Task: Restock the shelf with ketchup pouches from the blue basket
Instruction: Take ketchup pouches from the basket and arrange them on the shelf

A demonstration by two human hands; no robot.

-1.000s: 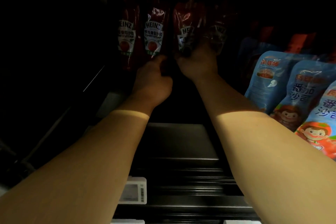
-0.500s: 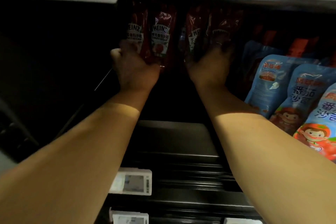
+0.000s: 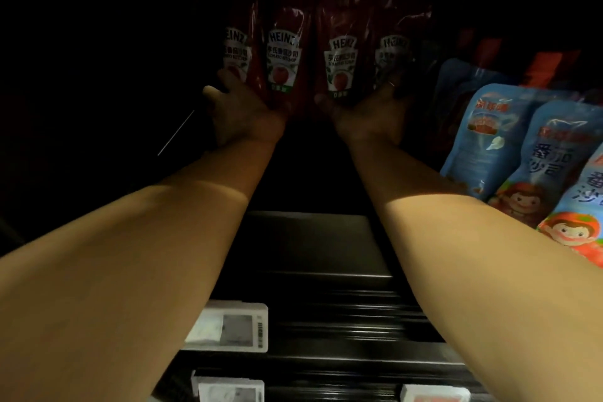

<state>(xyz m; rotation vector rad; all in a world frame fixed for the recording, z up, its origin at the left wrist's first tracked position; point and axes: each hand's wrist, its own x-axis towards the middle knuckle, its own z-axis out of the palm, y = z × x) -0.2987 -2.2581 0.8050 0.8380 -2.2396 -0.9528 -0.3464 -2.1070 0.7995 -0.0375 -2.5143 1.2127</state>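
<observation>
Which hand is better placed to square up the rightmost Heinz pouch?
Right, probably. The right hand is at the base of the two right-side pouches, its fingers reaching up against the rightmost pouch. The left hand is at the two left-side pouches, across the row from it.

- Four red ketchup pouches stand in a row at the back of the shelf (image 3: 310,238): first (image 3: 235,52), second (image 3: 283,59), third (image 3: 341,62), fourth (image 3: 391,55).
- Three blue pouches lean on the right: one (image 3: 473,137), two (image 3: 551,157), three (image 3: 584,206).
- Three price tags show on the front rails: one (image 3: 228,326), two (image 3: 228,392), three (image 3: 434,394).
- Two hands reach in: left (image 3: 243,114), right (image 3: 368,114).
</observation>
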